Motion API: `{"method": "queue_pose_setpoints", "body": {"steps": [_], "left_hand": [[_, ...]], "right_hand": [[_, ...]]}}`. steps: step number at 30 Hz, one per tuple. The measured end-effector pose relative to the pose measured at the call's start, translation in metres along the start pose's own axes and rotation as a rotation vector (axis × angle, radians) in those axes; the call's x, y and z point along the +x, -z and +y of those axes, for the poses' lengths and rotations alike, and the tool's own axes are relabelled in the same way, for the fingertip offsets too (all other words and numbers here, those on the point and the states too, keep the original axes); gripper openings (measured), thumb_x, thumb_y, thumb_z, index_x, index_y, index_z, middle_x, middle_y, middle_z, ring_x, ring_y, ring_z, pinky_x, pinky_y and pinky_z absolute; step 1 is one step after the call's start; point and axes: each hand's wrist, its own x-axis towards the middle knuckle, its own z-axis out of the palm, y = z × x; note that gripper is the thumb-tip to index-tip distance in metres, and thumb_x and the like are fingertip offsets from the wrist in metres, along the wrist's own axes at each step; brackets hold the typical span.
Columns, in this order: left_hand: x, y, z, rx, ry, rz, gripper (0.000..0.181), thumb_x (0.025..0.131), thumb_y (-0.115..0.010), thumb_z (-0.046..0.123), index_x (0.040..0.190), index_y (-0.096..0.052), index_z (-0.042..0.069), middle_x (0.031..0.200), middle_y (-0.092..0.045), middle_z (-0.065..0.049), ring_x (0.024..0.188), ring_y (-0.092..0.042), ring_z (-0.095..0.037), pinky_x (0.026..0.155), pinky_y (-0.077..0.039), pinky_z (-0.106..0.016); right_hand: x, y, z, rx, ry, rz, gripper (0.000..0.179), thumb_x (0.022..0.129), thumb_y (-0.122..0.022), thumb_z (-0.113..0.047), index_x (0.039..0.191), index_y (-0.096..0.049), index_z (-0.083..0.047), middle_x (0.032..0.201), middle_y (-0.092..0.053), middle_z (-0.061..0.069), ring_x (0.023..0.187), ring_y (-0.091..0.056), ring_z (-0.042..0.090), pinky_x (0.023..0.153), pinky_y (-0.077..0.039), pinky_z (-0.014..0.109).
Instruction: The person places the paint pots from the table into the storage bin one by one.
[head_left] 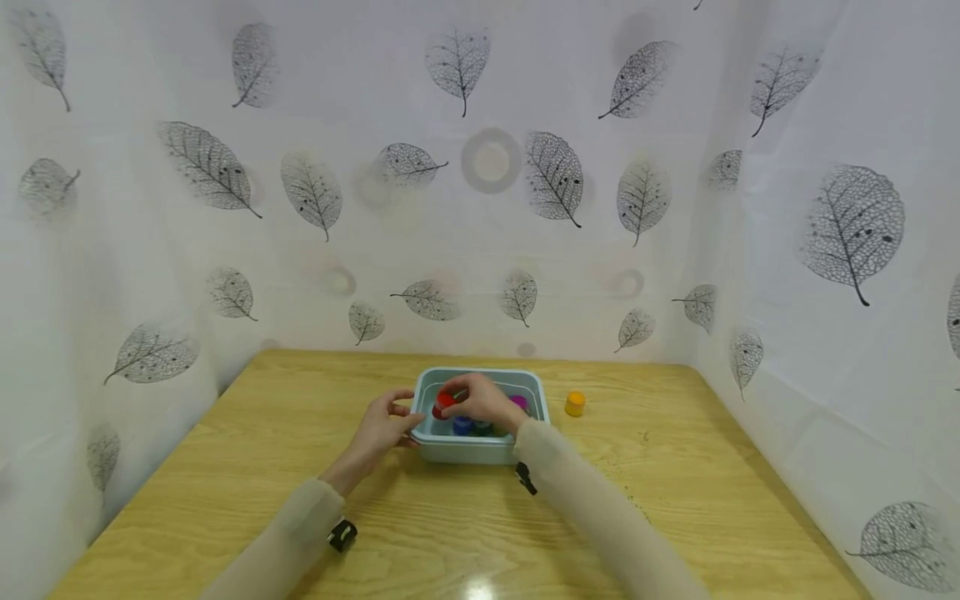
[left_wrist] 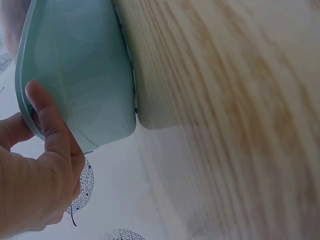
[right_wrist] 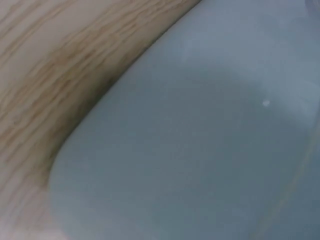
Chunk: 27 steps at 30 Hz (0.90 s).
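A light green-grey plastic bin [head_left: 468,452] rests on the wooden table. At its left end my left hand [head_left: 381,429] grips the rim, with the thumb [left_wrist: 47,112] on the outer wall in the left wrist view. Inside the bin, my right hand [head_left: 483,402] holds a small red jar [head_left: 442,406] between thumb and fingers. Below that hand lie a blue jar [head_left: 462,426] and a dark green one [head_left: 482,428], partly hidden. A purple jar [head_left: 519,402] shows behind the right wrist. The right wrist view shows only the bin's wall [right_wrist: 175,140] and the table, no hand.
On the table [head_left: 645,467], to the right of the bin, stands a small orange jar [head_left: 574,404]. A white curtain [head_left: 420,242] with leaf prints hangs behind the table and along both sides.
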Motion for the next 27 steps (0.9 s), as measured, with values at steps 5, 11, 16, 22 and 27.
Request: {"method": "queue_pose_setpoints", "body": {"steps": [5, 11, 16, 22, 27], "left_hand": [[0.0, 0.0, 0.0, 0.007, 0.003, -0.001, 0.049, 0.092, -0.063, 0.001, 0.138, -0.046, -0.002, 0.104, -0.054, -0.018, 0.067, -0.065, -0.019, 0.065, -0.062, -0.041], [-0.002, -0.001, -0.001, 0.006, 0.007, 0.014, 0.049, 0.092, -0.064, 0.002, 0.138, -0.047, -0.001, 0.105, -0.055, -0.018, 0.067, -0.065, -0.018, 0.064, -0.062, -0.041], [-0.002, -0.002, 0.0, 0.011, 0.016, 0.01, 0.05, 0.092, -0.065, 0.003, 0.139, -0.046, 0.0, 0.105, -0.055, -0.018, 0.067, -0.065, -0.018, 0.067, -0.062, -0.044], [-0.001, -0.001, 0.001, 0.011, 0.005, 0.014, 0.049, 0.092, -0.064, 0.002, 0.139, -0.047, -0.001, 0.103, -0.055, -0.017, 0.067, -0.065, -0.017, 0.065, -0.062, -0.042], [0.0, 0.0, 0.0, 0.006, 0.011, 0.012, 0.05, 0.092, -0.064, 0.002, 0.138, -0.046, -0.001, 0.104, -0.055, -0.017, 0.069, -0.065, -0.019, 0.062, -0.062, -0.038]], "right_hand": [[0.003, -0.003, -0.001, -0.008, -0.012, 0.003, 0.04, 0.084, -0.076, -0.009, 0.123, -0.066, -0.003, 0.123, -0.067, 0.012, 0.102, -0.067, 0.024, 0.085, -0.058, 0.031], [0.007, -0.008, 0.0, -0.054, -0.025, 0.033, 0.04, 0.082, -0.078, -0.009, 0.12, -0.068, -0.004, 0.12, -0.069, 0.011, 0.099, -0.066, 0.022, 0.086, -0.057, 0.032], [0.009, -0.011, 0.003, -0.082, -0.039, 0.046, 0.038, 0.081, -0.079, -0.009, 0.117, -0.07, -0.005, 0.116, -0.071, 0.009, 0.097, -0.066, 0.019, 0.087, -0.056, 0.033], [0.012, -0.012, 0.005, -0.071, -0.063, 0.069, 0.033, 0.08, -0.079, -0.007, 0.113, -0.072, -0.006, 0.111, -0.071, 0.009, 0.096, -0.064, 0.019, 0.087, -0.055, 0.035], [0.013, -0.012, 0.005, -0.089, -0.079, 0.07, 0.036, 0.08, -0.079, -0.007, 0.115, -0.071, -0.006, 0.113, -0.071, 0.009, 0.1, -0.064, 0.02, 0.093, -0.054, 0.038]]}}
